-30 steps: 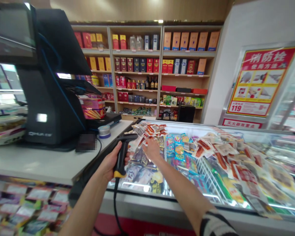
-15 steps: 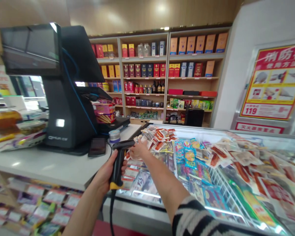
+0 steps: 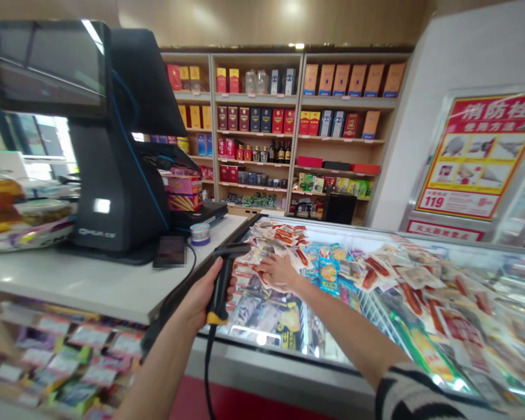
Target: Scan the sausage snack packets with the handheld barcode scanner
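My left hand is wrapped round the grip of a black barcode scanner with a yellow base and a cable hanging down. It holds the scanner upright over the near left corner of a glass-topped chest freezer. My right hand reaches forward onto the snack packets piled on the freezer lid, fingers spread flat on them. Whether it grips a packet I cannot make out.
A black checkout terminal with a screen stands on the white counter at left, a dark phone-like device and a small round tin beside it. Shelves of boxes and bottles line the back wall. A red poster hangs at right.
My right hand moved from the packets beside the scanner head to packets a little further right. The view tilted slightly; the left hand kept hold of the scanner.
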`<state>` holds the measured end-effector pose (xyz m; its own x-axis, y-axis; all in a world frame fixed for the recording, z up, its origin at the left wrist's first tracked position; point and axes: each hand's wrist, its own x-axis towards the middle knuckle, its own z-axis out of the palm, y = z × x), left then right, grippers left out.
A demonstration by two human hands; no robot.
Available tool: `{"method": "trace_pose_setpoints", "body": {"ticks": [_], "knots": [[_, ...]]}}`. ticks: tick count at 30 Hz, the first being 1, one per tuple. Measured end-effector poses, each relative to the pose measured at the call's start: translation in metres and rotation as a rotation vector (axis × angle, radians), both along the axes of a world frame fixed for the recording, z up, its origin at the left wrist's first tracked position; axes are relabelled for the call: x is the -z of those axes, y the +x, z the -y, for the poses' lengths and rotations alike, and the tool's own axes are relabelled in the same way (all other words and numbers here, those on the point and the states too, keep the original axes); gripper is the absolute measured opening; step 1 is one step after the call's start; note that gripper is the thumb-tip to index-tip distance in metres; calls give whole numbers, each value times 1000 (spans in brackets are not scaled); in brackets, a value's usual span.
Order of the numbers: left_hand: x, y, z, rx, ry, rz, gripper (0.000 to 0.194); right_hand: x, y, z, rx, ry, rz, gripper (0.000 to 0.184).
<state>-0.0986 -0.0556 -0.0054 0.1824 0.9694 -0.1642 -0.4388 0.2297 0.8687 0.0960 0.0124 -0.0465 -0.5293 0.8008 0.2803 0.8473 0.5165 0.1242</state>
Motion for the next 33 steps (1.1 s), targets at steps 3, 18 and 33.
{"method": "trace_pose_setpoints", "body": {"ticks": [3, 18, 33], "knots": [[0, 13, 3, 99, 6, 3, 30, 8, 16, 21, -67, 29, -91, 33], [0, 57, 16, 189, 82, -54, 31, 28, 95, -35, 842, 4, -418, 34], [3, 94, 22, 356, 87, -41, 32, 33, 140, 34, 742, 290, -366, 29]]}}
